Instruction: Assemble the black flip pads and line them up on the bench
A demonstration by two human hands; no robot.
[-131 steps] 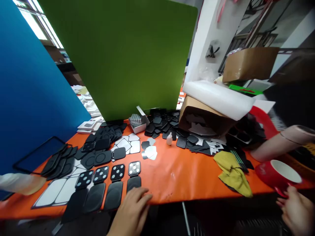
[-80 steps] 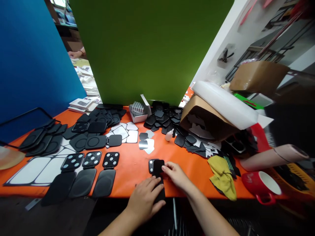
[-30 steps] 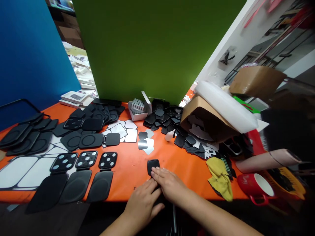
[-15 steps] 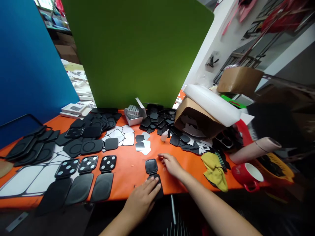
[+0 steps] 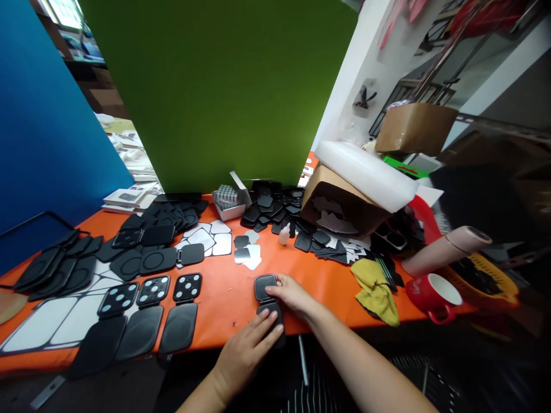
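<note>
A black hinged two-part pad (image 5: 264,287) lies at the near edge of the orange table (image 5: 318,287). My left hand (image 5: 245,353) lies flat, fingers stretched over its long lower panel. My right hand (image 5: 291,293) rests its fingertips on the right edge of the small square upper panel. Three like pads (image 5: 150,312) with dotted square panels lie in a row to the left.
Heaps of black pads (image 5: 275,212) and white backing sheets (image 5: 210,238) cover the table's back and left. A tipped cardboard box (image 5: 340,201), a yellow cloth (image 5: 376,289), a red mug (image 5: 433,292), a small white bottle (image 5: 283,234) and a box of cylinders (image 5: 227,201) stand around. Green and blue screens rise behind.
My right hand has come back from the right onto the small square panel. My left hand stays on the lower panel. The camera has shifted slightly.
</note>
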